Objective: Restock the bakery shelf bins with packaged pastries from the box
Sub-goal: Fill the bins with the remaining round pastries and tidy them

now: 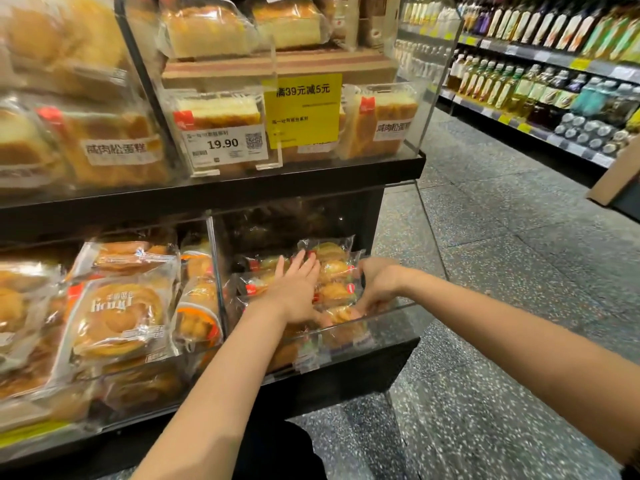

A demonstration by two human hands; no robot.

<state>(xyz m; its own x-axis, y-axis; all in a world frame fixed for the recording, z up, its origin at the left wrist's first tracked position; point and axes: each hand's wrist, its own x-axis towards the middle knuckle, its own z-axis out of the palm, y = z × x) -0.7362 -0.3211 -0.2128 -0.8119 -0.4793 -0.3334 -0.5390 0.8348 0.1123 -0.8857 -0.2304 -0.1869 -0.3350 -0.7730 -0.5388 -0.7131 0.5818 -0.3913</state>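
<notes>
Forearms reached forward from the bottom edge into the lower right bin [367, 327], a clear-fronted compartment on the bottom tier of the black shelf unit [221, 192].

Left hand [294, 292]: fingers straight and slightly spread, palm down, lying flat on the packaged pastries [334, 271] stacked in that bin. Nothing gripped.

Right hand [379, 285]: fingers curled down over the right edge of the same stack, just behind the clear front wall. It appeared to grip a pack near the bin's front; fingertips were hidden, so the exact hold could not be read. Hands were apart, one on each side of the stack.

Pastries lay in clear wrappers with red labels, filling the bin's right half. A clear divider [216, 271] separated this bin from the left compartment, which held round ring pastries in wrappers [117, 317].

Upper tier: packaged cake slices [218, 112] behind clear panels, a white price tag reading 19.90 [227, 145], a yellow promotion sign [303, 110] just beside it.

Floor: grey speckled tiles [502, 271]. A corner of a cardboard box [614, 178] entered at the right edge; its contents were out of view. Far across the aisle, shelves of bottles [540, 64] ran along the right side, somewhat blurred.
</notes>
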